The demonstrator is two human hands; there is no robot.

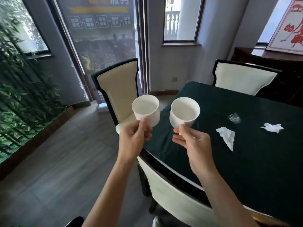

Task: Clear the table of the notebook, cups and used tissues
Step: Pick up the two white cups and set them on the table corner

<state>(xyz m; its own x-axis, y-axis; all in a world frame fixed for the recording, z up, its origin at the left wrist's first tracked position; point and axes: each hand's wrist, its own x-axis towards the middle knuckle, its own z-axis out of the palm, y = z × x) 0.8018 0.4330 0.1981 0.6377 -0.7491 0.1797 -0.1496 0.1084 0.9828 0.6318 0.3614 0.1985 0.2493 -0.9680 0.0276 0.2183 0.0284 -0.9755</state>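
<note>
My left hand point(134, 138) holds a white cup point(146, 110) by its handle, lifted off the table over the floor and a chair seat. My right hand point(191, 141) holds a second white cup point(184, 112) the same way, above the table's left edge. Both cups look empty and tilt slightly toward me. On the dark green tablecloth point(246, 161) lie two crumpled white tissues, one point(227, 138) nearer me and one point(272, 127) further right. No notebook is in view.
A crumpled clear plastic wrapper point(234, 118) lies on the cloth behind the tissues. Cream chairs with black frames stand at the table: one at the left point(118, 89), one at the far side point(242, 77), one right below me point(177, 194). Bamboo plants point(24, 95) line the left wall.
</note>
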